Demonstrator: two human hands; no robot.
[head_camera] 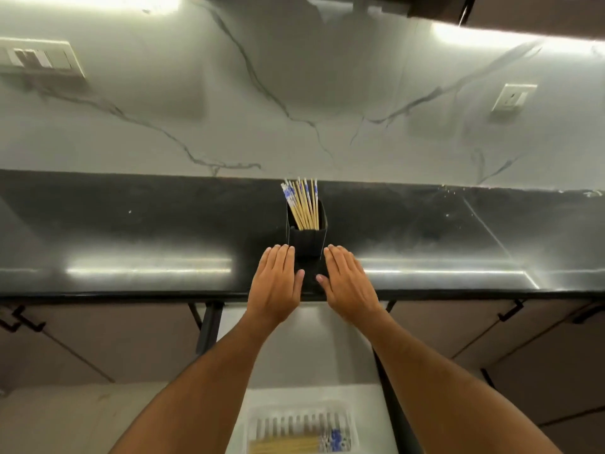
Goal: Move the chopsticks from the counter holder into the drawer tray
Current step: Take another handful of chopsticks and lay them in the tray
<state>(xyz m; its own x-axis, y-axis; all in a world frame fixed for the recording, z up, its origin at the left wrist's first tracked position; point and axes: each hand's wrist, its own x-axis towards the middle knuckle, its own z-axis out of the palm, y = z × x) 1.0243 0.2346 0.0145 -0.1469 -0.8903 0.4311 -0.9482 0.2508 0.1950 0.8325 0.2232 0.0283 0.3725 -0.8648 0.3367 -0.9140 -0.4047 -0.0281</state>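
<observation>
Standing upright in a black holder [307, 242] on the dark surface [131, 231], a bundle of bamboo chopsticks [302, 204] with blue-patterned tops leans slightly left. Both hands hover flat, one on either side of the holder: left hand [276, 283] and right hand [348, 283], fingers straight, each grip fully open and holding nothing. Down below, the open drawer [294, 355] shows a clear tray [299, 427] with chopsticks lying flat inside.
</observation>
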